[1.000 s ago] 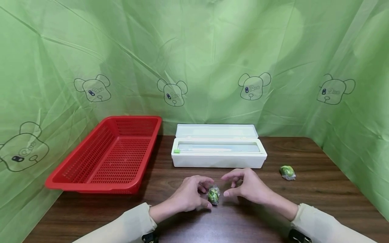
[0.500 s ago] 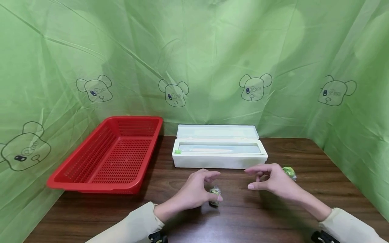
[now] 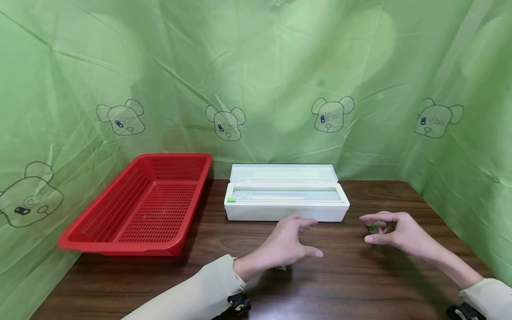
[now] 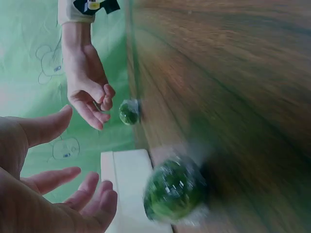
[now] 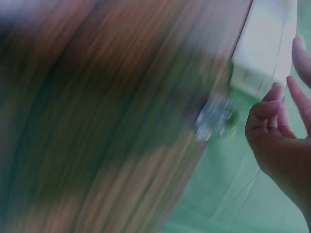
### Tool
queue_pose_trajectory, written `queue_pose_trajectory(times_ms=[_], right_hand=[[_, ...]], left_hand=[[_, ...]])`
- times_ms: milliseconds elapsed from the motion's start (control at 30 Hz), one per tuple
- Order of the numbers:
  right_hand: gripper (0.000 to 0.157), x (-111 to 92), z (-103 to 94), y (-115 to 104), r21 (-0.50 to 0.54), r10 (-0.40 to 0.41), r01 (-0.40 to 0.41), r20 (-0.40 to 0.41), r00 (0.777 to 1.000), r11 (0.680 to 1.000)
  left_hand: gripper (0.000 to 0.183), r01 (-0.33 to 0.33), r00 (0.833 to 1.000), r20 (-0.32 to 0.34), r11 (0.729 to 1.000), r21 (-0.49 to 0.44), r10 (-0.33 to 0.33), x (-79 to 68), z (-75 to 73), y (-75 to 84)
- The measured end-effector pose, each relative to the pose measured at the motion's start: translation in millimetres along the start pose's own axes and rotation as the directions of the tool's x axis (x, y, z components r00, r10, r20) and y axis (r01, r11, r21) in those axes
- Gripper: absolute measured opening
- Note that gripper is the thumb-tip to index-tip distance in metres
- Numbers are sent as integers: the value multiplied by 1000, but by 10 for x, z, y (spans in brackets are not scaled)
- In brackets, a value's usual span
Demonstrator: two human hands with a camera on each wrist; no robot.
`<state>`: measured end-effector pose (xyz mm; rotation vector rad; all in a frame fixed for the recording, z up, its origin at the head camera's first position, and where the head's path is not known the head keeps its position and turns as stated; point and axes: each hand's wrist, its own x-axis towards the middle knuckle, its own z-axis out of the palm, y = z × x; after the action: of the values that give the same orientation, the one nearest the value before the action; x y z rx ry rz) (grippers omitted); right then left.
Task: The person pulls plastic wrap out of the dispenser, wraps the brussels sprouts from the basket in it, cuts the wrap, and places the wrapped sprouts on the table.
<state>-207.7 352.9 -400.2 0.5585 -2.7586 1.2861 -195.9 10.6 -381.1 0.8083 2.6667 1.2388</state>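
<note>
My left hand (image 3: 286,244), fingers spread and empty, is over the middle of the table. Beneath it lies a small round green thing in clear plastic wrap (image 4: 175,189), nearly all hidden by the hand in the head view. The left wrist view shows this bundle apart from the fingers. On the right side of the table, my right hand (image 3: 400,233) hovers with thumb and fingers curved and apart. Its fingers partly cover a second wrapped green bundle (image 3: 373,228). Both wrist views show a gap between this second bundle (image 5: 216,119) and the right hand.
A long white box (image 3: 286,211) with its lid raised and a green tab (image 3: 231,200) stands at the back middle. To the left is a red perforated basket (image 3: 120,246). Green cloth (image 3: 256,66) with bear-head drawings surrounds the wooden table (image 3: 340,284).
My right hand has moved away to the right, from the first wrapped bundle to over the second. My left hand has shifted right and forward, passing over the first bundle, which stays on the table.
</note>
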Motion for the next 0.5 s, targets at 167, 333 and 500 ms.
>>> queue_pose_trajectory(times_ms=[167, 333, 500], right_hand=[[55, -36, -169, 228, -29, -2, 2, -6, 1000, 1000], [55, -29, -303, 429, -56, 5, -5, -3, 1000, 998], [57, 26, -362, 591, -80, 4, -1, 31, 1000, 997]], left_hand=[[72, -1, 1000, 17, 1000, -13, 1, 66, 64, 110], [73, -8, 1000, 21, 1000, -28, 9, 130, 135, 177], [72, -7, 1000, 24, 999, -46, 8, 185, 210, 198]])
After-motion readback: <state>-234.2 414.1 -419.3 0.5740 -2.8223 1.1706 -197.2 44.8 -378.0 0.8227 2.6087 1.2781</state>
